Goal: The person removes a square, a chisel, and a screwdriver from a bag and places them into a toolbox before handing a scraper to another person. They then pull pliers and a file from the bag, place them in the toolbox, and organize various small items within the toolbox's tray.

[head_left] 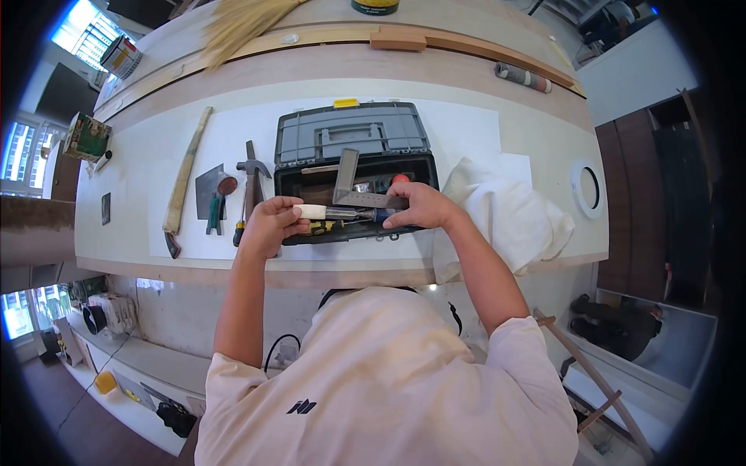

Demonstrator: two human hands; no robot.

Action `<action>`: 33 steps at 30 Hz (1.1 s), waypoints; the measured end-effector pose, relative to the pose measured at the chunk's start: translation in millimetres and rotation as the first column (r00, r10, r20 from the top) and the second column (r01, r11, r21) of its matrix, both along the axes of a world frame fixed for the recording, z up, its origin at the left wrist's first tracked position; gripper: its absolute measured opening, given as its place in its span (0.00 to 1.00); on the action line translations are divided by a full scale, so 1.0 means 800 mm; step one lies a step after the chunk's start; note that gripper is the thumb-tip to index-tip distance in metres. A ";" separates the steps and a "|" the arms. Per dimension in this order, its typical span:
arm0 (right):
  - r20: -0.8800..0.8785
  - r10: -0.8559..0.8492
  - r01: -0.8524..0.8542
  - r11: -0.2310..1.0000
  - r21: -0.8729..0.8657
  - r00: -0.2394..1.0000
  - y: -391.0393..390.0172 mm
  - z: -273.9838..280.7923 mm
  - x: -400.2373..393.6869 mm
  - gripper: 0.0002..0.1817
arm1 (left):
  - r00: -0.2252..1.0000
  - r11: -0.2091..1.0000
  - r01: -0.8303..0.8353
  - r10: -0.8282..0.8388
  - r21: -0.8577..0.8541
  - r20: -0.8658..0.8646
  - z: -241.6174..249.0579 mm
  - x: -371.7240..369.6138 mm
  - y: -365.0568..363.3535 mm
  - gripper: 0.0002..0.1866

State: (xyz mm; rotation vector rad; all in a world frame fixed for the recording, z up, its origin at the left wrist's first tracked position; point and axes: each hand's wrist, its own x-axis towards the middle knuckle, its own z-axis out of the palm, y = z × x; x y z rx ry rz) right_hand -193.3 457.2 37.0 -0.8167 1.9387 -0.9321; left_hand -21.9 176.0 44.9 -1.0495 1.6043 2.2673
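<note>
My left hand point(273, 224) is closed, its fingertips pinching a white-handled tool point(312, 212) with a metal shaft that points right. Opposite it, my right hand point(420, 206) has thumb and fingers closed on a dark blue handle point(383, 216), in line with the metal shaft. Both tools are over the front of an open toolbox point(287, 184) with a grey lid tilted back. A try square point(346, 177) rests across the box, its ruled blade reaching to my right hand. Below the shaft lies a yellow-and-black tool point(325, 227). A red round thing point(399, 179) shows behind my right fingers.
Left of the box lie a claw hammer point(253, 172), a flat scraper blade point(208, 186), green-handled pliers point(214, 213) and a long tool with a wooden handle point(189, 175). A white cloth point(509, 213) is bunched at right, near a white ring point(587, 189). Wood strips point(482, 53) run behind.
</note>
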 end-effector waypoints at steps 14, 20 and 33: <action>0.035 -0.275 0.277 0.940 -0.198 0.961 -0.006 -0.019 -0.003 0.03 | 0.997 1.000 0.020 -0.020 -0.001 -0.081 -0.011 0.013 0.004 0.11; -0.043 -0.410 0.372 0.862 -0.343 0.911 0.008 0.021 -0.011 0.03 | 0.958 0.692 0.272 -0.264 -0.669 0.116 0.009 0.026 0.012 0.11; -0.513 -0.459 0.312 0.883 -0.350 0.725 0.043 0.080 0.012 0.03 | 0.884 0.107 0.278 0.360 -0.955 0.298 -0.125 0.109 -0.267 0.25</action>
